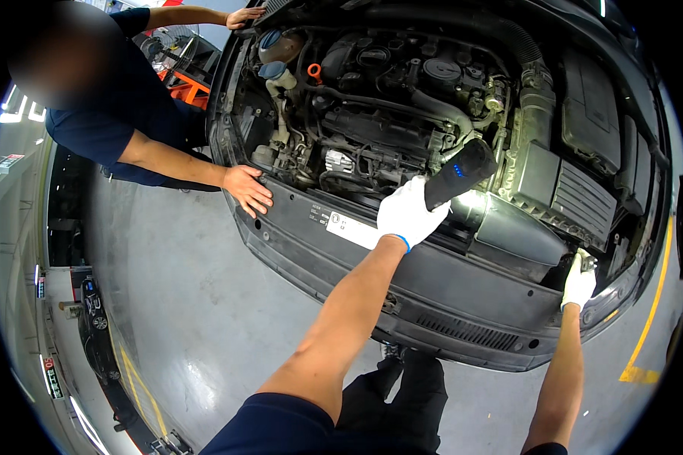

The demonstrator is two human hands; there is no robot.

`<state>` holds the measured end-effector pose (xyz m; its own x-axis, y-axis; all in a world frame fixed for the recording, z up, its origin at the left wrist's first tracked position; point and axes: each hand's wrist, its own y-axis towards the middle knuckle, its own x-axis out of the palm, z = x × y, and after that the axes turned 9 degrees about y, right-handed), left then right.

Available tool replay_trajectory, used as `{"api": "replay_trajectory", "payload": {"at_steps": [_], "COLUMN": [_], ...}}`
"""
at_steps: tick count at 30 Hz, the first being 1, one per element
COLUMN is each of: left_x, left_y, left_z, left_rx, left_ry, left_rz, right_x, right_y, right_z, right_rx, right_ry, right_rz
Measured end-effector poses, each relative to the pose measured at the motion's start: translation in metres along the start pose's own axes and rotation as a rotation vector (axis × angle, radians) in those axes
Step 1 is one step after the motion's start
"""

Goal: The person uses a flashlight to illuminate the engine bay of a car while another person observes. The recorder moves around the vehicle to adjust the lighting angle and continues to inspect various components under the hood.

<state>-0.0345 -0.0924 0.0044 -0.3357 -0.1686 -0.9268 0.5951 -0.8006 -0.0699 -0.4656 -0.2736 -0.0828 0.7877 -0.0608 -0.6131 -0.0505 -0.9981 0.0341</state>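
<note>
Far left, a co-worker's bare hand (248,189) rests on the black front panel (470,280), well apart from ours, and their other hand (244,17) is up at the far rim. Coming right, here's our left hand (411,216), white glove on, fingers wrapped round the near end of a black work lamp (467,171) with blue lights, held over the near side of the engine bay. A bright patch sits just right of it, beside the smooth grey duct (520,231); we'd do well, we reckon, to tilt that beam farther right. On past the ribbed air filter box (580,201), and at the near right corner our right hand (578,287) is at a small grey part (589,263), fingers bent; how tightly they close, or whether they truly have hold, we can't tell. Our call: light that corner squarely, work by gentle pressure, and mind the lamp doesn't knock the hoses
</note>
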Motion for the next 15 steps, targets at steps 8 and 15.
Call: {"api": "replay_trajectory", "payload": {"at_steps": [8,15], "left_x": [0.0003,-0.0033], "left_y": [-0.0012,-0.002], "left_z": [-0.0011,0.0013], "left_rx": [0.016,-0.002], "left_ry": [0.009,-0.017], "left_rz": [0.025,0.006], "right_x": [-0.0007,0.0], "right_y": [-0.0017,0.0006], "right_z": [0.0052,0.0037], "right_rx": [0.003,-0.013], "right_ry": [-0.002,0.026], "right_rz": [-0.003,0.005]}}
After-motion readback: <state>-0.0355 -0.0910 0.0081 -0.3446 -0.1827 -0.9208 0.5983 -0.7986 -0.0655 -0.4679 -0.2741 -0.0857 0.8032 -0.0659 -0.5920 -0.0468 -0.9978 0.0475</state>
